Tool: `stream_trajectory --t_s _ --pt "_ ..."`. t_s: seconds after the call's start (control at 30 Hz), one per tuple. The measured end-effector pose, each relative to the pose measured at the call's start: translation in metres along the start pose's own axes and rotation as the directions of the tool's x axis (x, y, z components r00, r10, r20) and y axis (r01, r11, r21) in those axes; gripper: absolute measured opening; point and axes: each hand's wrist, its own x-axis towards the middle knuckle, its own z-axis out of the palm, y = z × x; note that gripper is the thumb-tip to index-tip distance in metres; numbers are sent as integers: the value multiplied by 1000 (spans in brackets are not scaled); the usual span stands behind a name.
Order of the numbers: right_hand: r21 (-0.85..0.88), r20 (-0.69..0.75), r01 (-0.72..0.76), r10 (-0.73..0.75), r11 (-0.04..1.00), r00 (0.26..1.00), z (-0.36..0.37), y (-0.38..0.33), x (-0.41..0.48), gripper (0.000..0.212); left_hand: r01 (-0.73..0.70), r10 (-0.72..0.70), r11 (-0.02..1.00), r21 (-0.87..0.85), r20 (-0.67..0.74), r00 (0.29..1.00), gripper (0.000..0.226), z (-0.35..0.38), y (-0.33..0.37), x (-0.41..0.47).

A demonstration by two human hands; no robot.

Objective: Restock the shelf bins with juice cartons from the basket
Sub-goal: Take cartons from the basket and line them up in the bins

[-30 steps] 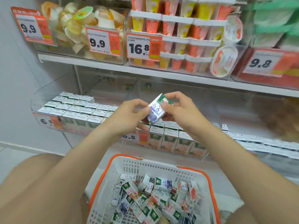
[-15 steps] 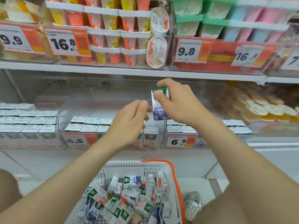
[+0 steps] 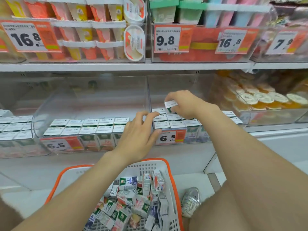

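Observation:
My right hand (image 3: 186, 104) grips a small juice carton (image 3: 170, 105) from above, inside the right clear shelf bin (image 3: 175, 90), just over the rows of cartons standing there (image 3: 173, 121). My left hand (image 3: 138, 135) hovers with relaxed fingers over the divider between this bin and the middle bin (image 3: 100, 97), holding nothing. The middle bin has two rows of cartons (image 3: 86, 126) at its front. Below, a white basket with an orange rim (image 3: 173, 177) holds several loose cartons (image 3: 133, 200).
Price tags reading 6.5 (image 3: 56, 145) hang on the bin fronts. The upper shelf (image 3: 125, 66) overhangs the bins and carries tubs and cup packs. A bin of jelly cups (image 3: 260, 97) stands to the right. A silver shoe (image 3: 190, 201) is beside the basket.
My right hand has carried the carton down and right into the right bin. My left hand has let go and dropped lower. The view has shifted right.

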Motion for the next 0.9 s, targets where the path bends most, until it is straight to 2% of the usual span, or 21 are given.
stream_trajectory --t_s 0.13,0.27,0.33,0.4,0.47,0.5,0.53,0.57,0.63,0.7,0.77,0.83,0.9 --pt "21 149 -93 89 995 985 8 4 8 48 16 -15 997 -73 5 1000 48 -1 -4 0" --pt "32 162 -157 150 987 975 5 -4 4 57 -1 11 979 -205 48 999 55 -6 -10 -1" --pt "11 99 -151 149 988 984 3 -12 0 55 -9 22 950 -312 36 999 57 -10 -11 -3" --pt "31 -52 -75 77 997 996 -2 -28 -8 47 -29 17 944 -329 -40 999 57 -15 -14 -11" --pt "141 -247 56 -19 989 969 -11 -55 -24 38 -65 18 976 -208 -220 975 56 -17 -20 -23" --pt "226 -298 126 -55 966 953 -16 -73 -38 36 -86 36 986 -141 -322 946 53 -15 -24 -30" --pt "293 -289 184 -97 938 952 -19 -91 -53 35 -100 55 991 -93 -400 915 47 -12 -28 -39" --pt "313 -225 229 -162 922 961 -19 -107 -68 36 -103 62 992 -73 -434 899 40 -6 -32 -49" --pt "250 8 275 -286 928 958 -1 -128 -86 34 -78 37 993 -93 -377 925 31 9 -42 -72" --pt "158 245 292 -324 943 914 33 -144 -92 27 21 -46 992 -125 -199 979 28 30 -60 -98" --pt "78 445 297 -300 952 844 72 -155 -95 23 131 -130 985 -108 15 991 19 51 -79 -124" --pt "0 607 309 -246 951 755 113 -163 -101 21 210 -191 975 -72 211 959 26 69 -94 -147" --pt "-22 732 316 -200 948 652 149 -167 -105 18 286 -252 958 -34 381 889 38 89 -108 -167"
